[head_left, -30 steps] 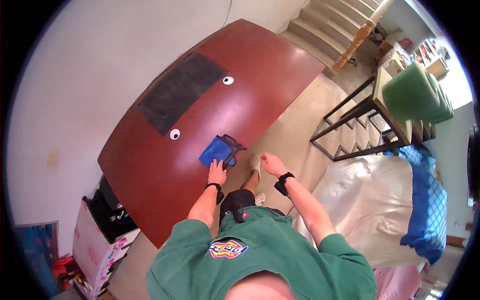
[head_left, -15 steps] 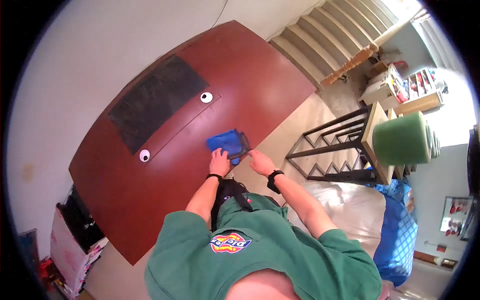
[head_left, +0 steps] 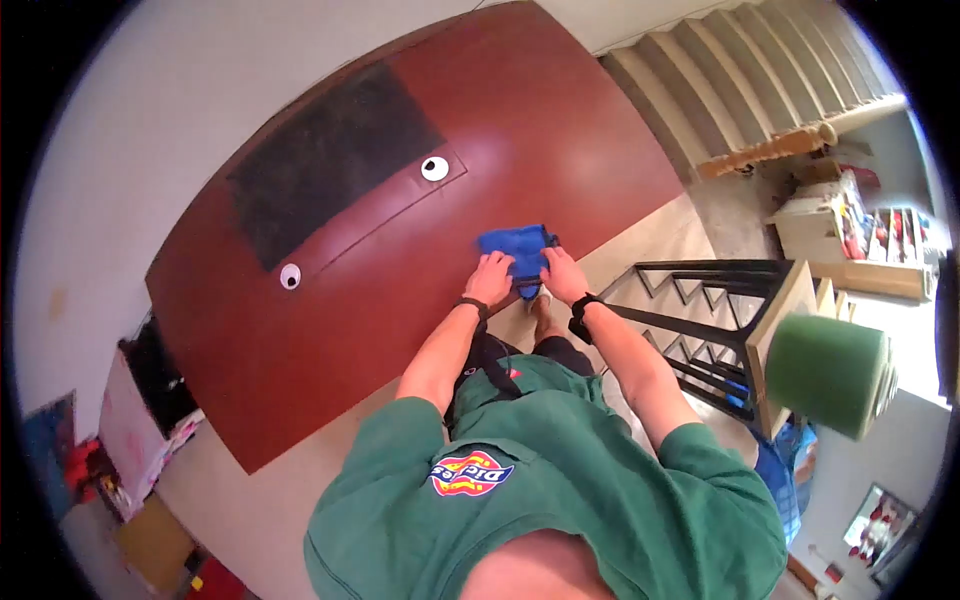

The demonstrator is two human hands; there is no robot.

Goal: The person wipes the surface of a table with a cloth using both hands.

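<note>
A blue, soft-looking piece with black edging (head_left: 516,243) lies over the near edge of the dark red table; it may be a cloth or a pouch, I cannot tell. My left hand (head_left: 490,280) presses its bent fingers onto the piece's lower left part. On the other side, my right hand (head_left: 564,276) has its fingers closed at the black-edged right border. Part of the blue piece hangs down between my hands, past the table edge. Both fingertips are partly hidden against it. I wear a black band on each wrist.
The red table (head_left: 370,300) carries a dark rectangular panel (head_left: 335,160) and two white eye-like discs, one (head_left: 434,168) nearer the panel's right end. To the right stand a metal-framed stool or bench (head_left: 700,320) with a green cushion (head_left: 828,375), and stairs (head_left: 740,80) behind.
My view has shifted, so the table, hands and blue piece appear further right. My right hand has come closer to my left, and the blue piece's dark border looks turned and less spread out.
</note>
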